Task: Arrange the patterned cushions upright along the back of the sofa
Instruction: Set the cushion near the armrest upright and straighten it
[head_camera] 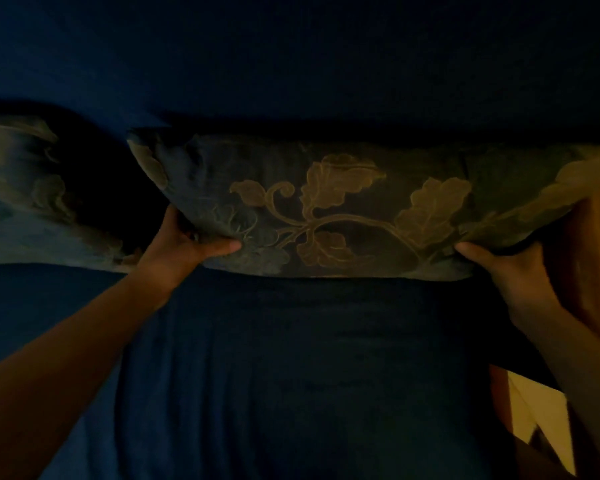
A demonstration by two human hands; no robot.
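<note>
Dim room, dark blue fabric sofa (pixel 291 358) below me. My left hand (pixel 184 244) and right hand (pixel 499 265) reach forward, each clamped on a lower corner of the dark leaf-patterned cushion (pixel 326 209) at 12 o'clock. A second patterned cushion (pixel 25 195) lies at 10 o'clock.

I count two patterned cushions: one leaf-patterned cushion (pixel 343 209) in the middle and a second cushion (pixel 25 199) at the left edge, partly cut off by the frame. I count two hands, the left hand (pixel 184 244) and the right hand (pixel 499 265), each closed on the middle cushion's lower edge. One dark blue sofa (pixel 291 358) carries both. The dim light hides anything further.
</note>
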